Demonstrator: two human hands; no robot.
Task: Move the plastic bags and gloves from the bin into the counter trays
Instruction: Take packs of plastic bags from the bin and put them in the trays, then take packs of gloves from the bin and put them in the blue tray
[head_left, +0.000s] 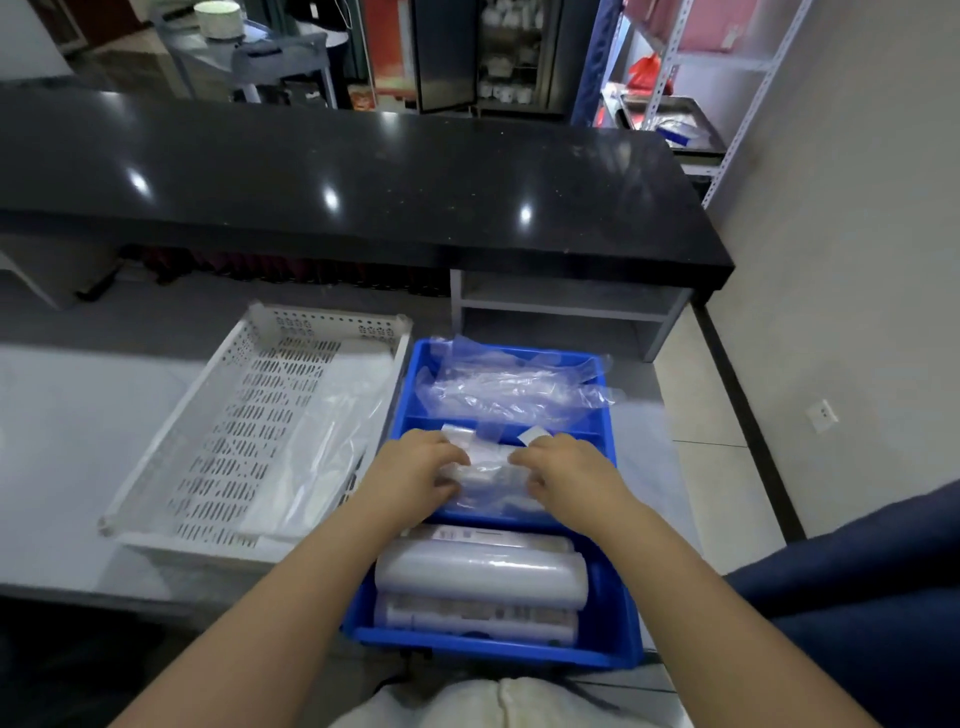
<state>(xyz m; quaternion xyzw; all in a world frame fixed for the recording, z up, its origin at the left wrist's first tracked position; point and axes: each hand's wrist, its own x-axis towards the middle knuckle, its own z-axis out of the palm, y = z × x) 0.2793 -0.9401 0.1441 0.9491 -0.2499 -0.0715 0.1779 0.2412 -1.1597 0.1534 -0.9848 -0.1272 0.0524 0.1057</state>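
Note:
A blue divided bin (621, 613) sits at the counter's near edge. Its far compartment holds loose clear plastic gloves (509, 387). In the middle compartment lies a clear packet of plastic bags (488, 470); my left hand (415, 475) grips its left end and my right hand (563, 475) grips its right end. The near compartment holds rolls of plastic bags (480, 574), stacked. Left of the bin stands a white perforated tray (234, 426) with flat clear plastic bags (327, 441) lying on its right half.
A raised black countertop (363, 171) runs across behind the trays, with a grey shelf unit (566, 306) under its right end. A dark blue chair (878, 597) stands at the right. Metal shelving (727, 78) is at the far right.

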